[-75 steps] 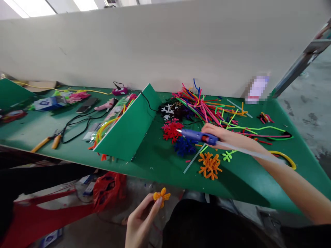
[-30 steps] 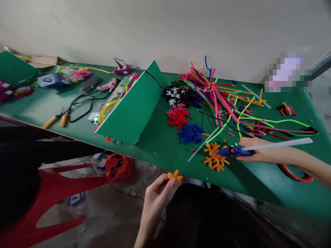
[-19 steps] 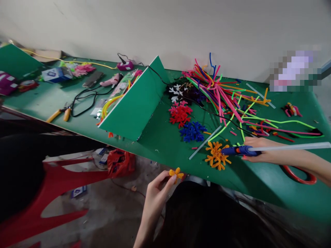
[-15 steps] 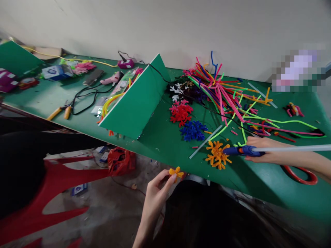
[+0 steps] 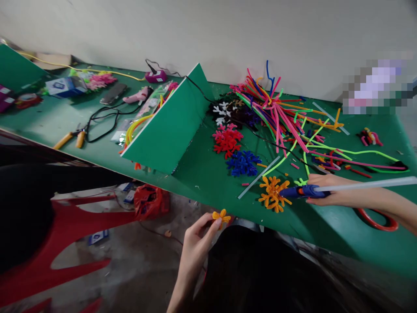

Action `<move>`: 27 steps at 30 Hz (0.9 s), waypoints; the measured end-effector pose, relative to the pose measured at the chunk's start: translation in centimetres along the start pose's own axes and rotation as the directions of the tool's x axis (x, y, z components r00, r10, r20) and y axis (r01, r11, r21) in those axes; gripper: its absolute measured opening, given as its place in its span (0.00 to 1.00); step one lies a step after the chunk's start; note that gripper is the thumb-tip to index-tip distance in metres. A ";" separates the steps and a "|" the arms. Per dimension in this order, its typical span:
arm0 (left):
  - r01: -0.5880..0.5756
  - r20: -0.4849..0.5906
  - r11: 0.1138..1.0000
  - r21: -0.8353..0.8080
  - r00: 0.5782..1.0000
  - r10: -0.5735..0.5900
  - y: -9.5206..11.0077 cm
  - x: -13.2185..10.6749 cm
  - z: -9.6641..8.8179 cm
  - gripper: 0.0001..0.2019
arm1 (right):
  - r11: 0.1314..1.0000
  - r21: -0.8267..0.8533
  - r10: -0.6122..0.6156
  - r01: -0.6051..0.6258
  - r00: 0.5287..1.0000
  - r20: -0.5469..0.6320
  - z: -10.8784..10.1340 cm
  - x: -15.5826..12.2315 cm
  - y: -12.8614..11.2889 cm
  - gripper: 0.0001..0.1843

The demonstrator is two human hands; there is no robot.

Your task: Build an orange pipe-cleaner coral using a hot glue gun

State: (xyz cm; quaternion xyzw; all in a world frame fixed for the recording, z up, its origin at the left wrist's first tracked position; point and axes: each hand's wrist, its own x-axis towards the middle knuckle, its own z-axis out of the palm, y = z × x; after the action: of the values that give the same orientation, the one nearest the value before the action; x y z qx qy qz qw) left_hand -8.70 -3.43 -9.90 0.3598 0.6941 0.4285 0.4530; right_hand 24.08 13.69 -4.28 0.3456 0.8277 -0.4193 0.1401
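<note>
While my left hand point(image 5: 195, 256) pinched a small orange pipe-cleaner flower point(image 5: 221, 217), keeping it up clear of the green workbench point(image 5: 208, 191), my right hand point(image 5: 329, 195) closed around a blue hot glue gun point(image 5: 302, 191), nozzle held just beside an orange pipe-cleaner cluster point(image 5: 273, 194).

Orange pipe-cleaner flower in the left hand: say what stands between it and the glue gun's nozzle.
A larger orange pipe-cleaner shape lies on the green table just past the nozzle of the glue gun, toward the flower.
</note>
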 end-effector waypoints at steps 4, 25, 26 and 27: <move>0.003 -0.029 1.000 0.005 1.000 -0.003 -0.1 0.0 -0.2 0.11 | 1.000 0.001 -0.002 0.002 1.000 0.012 -0.3 0.6 -0.6 0.21; 0.007 0.073 1.000 -0.006 0.997 -0.006 -0.1 0.1 0.5 0.11 | 1.000 -0.009 0.025 -0.026 0.994 -0.108 -0.3 1.0 0.5 0.20; 0.005 0.086 1.000 0.004 0.996 -0.006 0.1 0.0 0.7 0.11 | 1.000 -0.007 0.030 -0.031 0.995 -0.100 -0.3 1.0 0.4 0.20; 0.006 0.095 1.000 0.013 0.995 -0.007 0.1 0.0 0.8 0.12 | 0.999 -0.003 0.035 -0.035 0.995 -0.095 -0.2 0.8 0.4 0.20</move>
State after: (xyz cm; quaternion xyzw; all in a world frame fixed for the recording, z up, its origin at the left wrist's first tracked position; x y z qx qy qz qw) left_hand -7.96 -3.19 -9.94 0.3803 0.6756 0.4052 0.4846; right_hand 23.78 14.43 -4.82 0.3793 0.8283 -0.3978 0.1089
